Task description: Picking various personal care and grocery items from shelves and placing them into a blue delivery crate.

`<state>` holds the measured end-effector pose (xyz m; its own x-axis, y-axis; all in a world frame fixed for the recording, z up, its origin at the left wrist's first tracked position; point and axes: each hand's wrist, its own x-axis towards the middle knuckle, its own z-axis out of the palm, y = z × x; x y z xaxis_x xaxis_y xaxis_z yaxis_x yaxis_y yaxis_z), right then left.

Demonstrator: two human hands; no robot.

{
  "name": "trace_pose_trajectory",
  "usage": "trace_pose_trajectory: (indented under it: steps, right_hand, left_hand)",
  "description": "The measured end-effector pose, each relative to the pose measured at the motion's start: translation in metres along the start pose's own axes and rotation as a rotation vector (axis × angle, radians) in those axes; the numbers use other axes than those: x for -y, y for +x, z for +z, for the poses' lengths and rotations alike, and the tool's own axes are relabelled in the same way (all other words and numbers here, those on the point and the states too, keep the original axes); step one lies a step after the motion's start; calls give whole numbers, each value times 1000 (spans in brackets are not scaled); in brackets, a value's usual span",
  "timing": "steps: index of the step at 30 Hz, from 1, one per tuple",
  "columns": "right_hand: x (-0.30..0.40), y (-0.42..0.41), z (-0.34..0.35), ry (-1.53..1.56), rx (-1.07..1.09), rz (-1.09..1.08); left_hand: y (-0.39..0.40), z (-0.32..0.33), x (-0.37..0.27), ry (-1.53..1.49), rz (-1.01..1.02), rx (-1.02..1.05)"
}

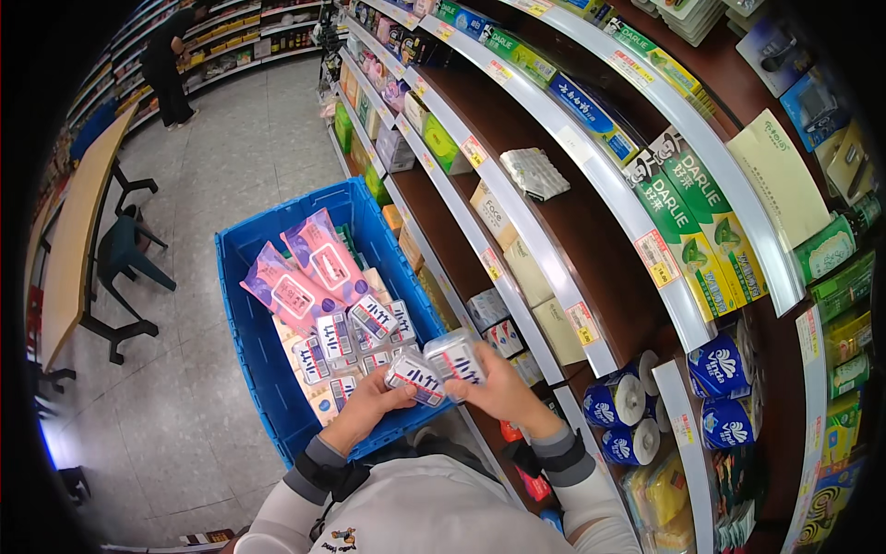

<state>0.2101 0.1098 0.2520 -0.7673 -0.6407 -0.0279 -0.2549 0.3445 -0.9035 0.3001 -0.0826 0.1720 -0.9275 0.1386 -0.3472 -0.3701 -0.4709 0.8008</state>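
My left hand [370,405] is closed on a small clear-wrapped pack [417,376] with a blue-printed label. In my right hand [495,388] is a similar pack [455,365], side by side with the first. Both are over the near right part of a blue plastic crate [259,408]. More such small packs [332,337] lie in the crate, on top of pale packages. Behind them rest pink and purple soft packs of wipes [294,291].
Store shelves [567,270] rise at the right, with toothpaste boxes [692,228], tissue packs [490,208] and blue-wrapped paper rolls [616,401]. A table [83,235] and a dark green plastic stool [128,242] stand at the left. A person [163,66] stands at the far shelves.
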Motion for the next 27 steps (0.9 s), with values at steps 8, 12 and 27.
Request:
trace_pose_trajectory:
  steps: [8,12,27]
  right_hand:
    - [-13,1,-90,-412,-553,-22]
    - [-1,-1,-142,-722,-847,105]
    - [-42,-22,-190,-821,-773,322]
  left_hand:
    - [-5,3,-2,16,24,-19]
    - [-6,3,4,1,32,-49]
    - [0,-2,10,123,51,-6]
